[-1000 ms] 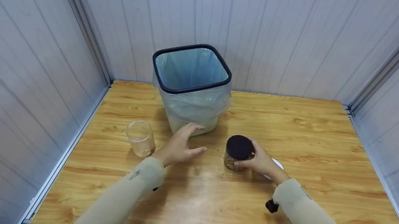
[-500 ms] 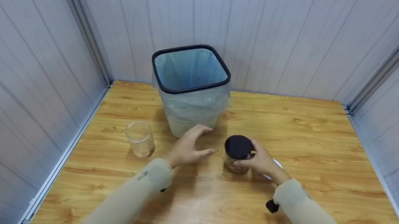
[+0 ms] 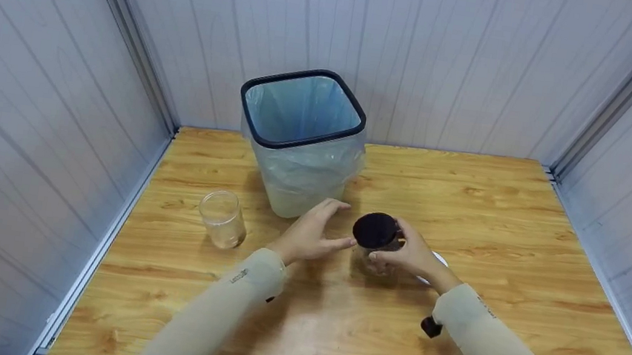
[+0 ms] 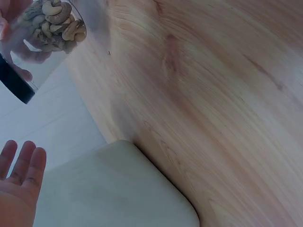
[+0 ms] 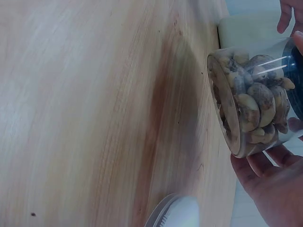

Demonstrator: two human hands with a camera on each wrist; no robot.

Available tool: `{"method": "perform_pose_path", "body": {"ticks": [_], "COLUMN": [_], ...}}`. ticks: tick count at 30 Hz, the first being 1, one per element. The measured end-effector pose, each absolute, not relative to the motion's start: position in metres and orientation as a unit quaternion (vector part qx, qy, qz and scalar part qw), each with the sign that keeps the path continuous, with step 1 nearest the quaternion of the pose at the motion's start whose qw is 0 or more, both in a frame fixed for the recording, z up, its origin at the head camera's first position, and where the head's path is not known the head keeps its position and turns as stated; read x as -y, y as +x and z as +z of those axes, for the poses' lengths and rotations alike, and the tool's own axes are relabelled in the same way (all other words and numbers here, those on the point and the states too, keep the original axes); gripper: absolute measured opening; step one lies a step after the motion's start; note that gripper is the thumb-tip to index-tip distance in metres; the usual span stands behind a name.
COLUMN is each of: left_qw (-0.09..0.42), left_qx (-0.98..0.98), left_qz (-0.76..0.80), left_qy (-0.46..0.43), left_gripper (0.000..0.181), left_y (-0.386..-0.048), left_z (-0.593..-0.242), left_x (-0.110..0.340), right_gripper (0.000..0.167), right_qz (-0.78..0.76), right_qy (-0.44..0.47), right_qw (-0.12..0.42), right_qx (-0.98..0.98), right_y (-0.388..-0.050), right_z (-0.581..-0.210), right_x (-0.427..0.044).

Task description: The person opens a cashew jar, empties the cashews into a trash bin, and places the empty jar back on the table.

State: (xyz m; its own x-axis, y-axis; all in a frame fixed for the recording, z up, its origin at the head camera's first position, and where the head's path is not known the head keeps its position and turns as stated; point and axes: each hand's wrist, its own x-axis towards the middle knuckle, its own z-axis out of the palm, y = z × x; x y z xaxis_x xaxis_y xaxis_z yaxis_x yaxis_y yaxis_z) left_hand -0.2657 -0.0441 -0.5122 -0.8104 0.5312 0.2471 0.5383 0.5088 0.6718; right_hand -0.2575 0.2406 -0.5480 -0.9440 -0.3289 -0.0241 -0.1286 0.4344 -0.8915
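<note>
A clear jar (image 3: 376,260) with a black lid (image 3: 375,230) is gripped round its side by the right hand (image 3: 411,254). In the right wrist view cashew nuts (image 5: 258,94) fill part of the jar (image 5: 222,104), and the right hand's (image 5: 277,179) fingers curl round it. The left hand (image 3: 313,235) is at the jar's left, fingers spread and thumb tip close to the lid's edge; whether it touches I cannot tell. In the left wrist view the left hand's (image 4: 21,182) fingers are extended below the jar's black lid (image 4: 15,82), holding nothing.
Behind the hands stands a bin (image 3: 306,182) with a black rim and a clear liner. An empty-looking clear glass container (image 3: 223,223) stands at the left. A white round object (image 3: 438,259), partly hidden, lies beside the right wrist. Panel walls border the wooden table (image 3: 470,210).
The left hand has moved right, towards the jar. The jar has tilted a little and seems slightly raised in the right hand, its lid shifting slightly left.
</note>
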Motion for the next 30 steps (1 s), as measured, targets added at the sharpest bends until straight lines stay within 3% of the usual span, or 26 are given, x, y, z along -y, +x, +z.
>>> {"method": "perform_pose_path", "body": {"ticks": [15, 30], "left_qw": [-0.039, -0.041], "left_qx": [0.885, 0.892], "left_qz": [-0.362, -0.347], "left_qy": [-0.291, -0.286], "left_gripper": [0.083, 0.084], "left_y": [-0.266, -0.263], "left_z": [-0.508, -0.51], "left_x": [0.024, 0.01], "right_gripper": [0.084, 0.075], "right_qz": [-0.494, -0.49], "right_qy": [-0.177, -0.194], "right_qw": [0.084, 0.059], "right_qx": [-0.847, -0.848], "right_y": [-0.255, -0.249], "right_z": [-0.541, -0.536], "right_x": [-0.231, -0.222]}}
